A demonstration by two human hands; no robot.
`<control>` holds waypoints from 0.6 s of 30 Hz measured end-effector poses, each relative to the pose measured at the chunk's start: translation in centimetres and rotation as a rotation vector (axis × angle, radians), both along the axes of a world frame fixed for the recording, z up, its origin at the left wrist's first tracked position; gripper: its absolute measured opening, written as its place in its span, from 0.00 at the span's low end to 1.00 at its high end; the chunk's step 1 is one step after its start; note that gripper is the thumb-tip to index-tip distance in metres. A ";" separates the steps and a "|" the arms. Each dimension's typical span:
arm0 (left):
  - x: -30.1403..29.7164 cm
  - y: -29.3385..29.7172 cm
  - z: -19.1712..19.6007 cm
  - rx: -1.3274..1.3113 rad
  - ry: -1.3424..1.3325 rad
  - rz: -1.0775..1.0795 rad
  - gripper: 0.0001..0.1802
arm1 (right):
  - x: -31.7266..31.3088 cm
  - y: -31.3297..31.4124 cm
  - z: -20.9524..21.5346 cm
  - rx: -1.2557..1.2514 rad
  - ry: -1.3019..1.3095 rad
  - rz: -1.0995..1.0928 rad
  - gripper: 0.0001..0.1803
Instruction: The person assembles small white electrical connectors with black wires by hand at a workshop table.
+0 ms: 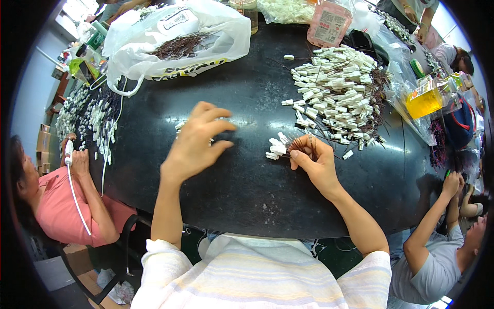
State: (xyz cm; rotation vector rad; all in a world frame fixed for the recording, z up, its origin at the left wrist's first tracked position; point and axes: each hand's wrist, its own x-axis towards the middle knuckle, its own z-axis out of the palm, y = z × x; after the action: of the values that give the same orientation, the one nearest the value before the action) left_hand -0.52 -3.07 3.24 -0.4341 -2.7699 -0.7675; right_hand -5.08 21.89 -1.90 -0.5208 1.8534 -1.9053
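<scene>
My right hand pinches a small bunch of white plastic connectors by their thin dark reddish-brown wires. The white ends point left, just above the black table. To the left, my left hand hovers with fingers apart, slightly blurred, and nothing shows in its grip. A few white pieces peek out from behind it, mostly hidden. Beyond my right hand lies a large heap of the same wired connectors, with a single connector loose at its near edge.
A white plastic bag holding a bundle of dark wires lies at the far left. Pink pouch and yellow bottle stand beyond the heap. Co-workers sit at both sides; the left one holds a white corded tool.
</scene>
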 end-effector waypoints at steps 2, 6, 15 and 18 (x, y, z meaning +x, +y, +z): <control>0.8 -1.8 0.1 -0.103 -0.007 0.074 0.12 | 0.0 -0.2 0.4 0.038 0.019 0.008 0.03; 0.5 -2.3 -0.7 -0.133 -0.195 0.178 0.06 | 0.1 -0.6 0.4 0.010 -0.026 -0.005 0.02; -0.2 2.1 -2.8 0.977 -0.385 0.116 0.05 | 0.2 -0.7 -0.5 0.032 0.024 -0.015 0.01; -0.4 3.6 -3.6 1.443 -0.558 0.072 0.08 | 0.3 -0.7 0.1 0.030 0.021 0.015 0.02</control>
State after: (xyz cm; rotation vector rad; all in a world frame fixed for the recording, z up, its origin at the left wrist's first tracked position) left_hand -0.89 0.52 -0.38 0.2171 -1.7527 -2.7177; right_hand -4.75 21.17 -1.77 -0.5456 1.8828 -1.8661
